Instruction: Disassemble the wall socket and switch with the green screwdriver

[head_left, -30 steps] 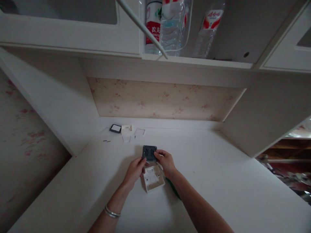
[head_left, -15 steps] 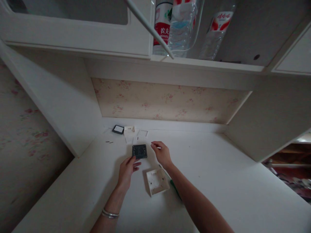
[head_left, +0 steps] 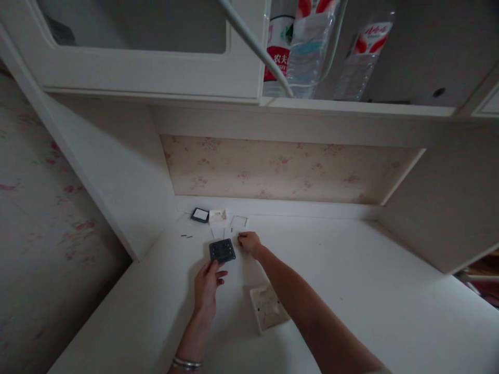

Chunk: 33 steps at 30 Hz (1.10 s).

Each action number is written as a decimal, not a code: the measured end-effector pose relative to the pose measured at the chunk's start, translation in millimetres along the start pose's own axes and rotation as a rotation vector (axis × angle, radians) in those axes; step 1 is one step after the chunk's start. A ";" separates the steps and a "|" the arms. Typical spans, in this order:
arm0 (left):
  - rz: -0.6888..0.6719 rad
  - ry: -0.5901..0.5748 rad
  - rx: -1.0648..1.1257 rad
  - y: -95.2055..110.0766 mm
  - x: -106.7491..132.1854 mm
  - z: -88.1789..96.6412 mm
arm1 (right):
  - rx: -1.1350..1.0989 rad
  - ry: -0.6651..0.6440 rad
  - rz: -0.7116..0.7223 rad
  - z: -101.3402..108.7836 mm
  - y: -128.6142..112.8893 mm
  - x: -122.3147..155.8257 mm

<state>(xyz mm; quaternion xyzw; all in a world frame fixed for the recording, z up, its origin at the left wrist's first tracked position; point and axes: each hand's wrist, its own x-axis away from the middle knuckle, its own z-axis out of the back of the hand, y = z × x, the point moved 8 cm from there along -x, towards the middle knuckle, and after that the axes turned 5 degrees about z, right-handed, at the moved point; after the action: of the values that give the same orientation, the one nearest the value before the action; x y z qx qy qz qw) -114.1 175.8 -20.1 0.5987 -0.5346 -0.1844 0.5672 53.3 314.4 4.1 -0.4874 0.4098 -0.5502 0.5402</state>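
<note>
My left hand (head_left: 207, 285) grips the lower edge of a dark square wall socket panel (head_left: 222, 251) between thumb and fingers, its moulded face turned up. Just right of the panel, my right hand (head_left: 249, 243) reaches over the table with its fingers curled together. Whatever they may hold is too small to make out. A small dark screw (head_left: 231, 230) lies a little beyond the right fingertips. Under my right forearm, partly covered by it, sits an open white wall mounting box (head_left: 268, 310).
Along the back lie a dark frame with a white centre (head_left: 200, 215), a small white box (head_left: 217, 216) and a thin white frame (head_left: 239, 222). Two dark screws (head_left: 186, 236) lie to the left. Plastic bottles (head_left: 312, 49) stand in the cupboard above, near a hanging pale rod (head_left: 257, 47).
My right hand has come in closer to the panel, its fingers more curled. The panel has tilted slightly in my left hand. The green-handled tool is now hidden by my right arm. The view has shifted.
</note>
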 end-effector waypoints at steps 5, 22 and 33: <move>-0.031 -0.025 -0.034 -1.5 -1.8 -5.3 | -0.149 -0.094 -0.029 -1.6 -11.5 10.2; -0.051 -0.187 -0.107 -12.8 23.2 -44.7 | -0.245 -0.054 0.027 46.1 -12.7 61.0; -0.120 -0.218 -0.207 -5.3 17.1 -44.8 | -0.376 -0.007 0.027 29.5 14.2 75.6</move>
<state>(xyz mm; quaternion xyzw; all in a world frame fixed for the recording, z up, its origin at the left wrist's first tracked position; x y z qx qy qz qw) -68.6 181.8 -5.2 0.5442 -0.5347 -0.3360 0.5524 89.4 240.3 2.8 -0.5760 0.5102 -0.4550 0.4482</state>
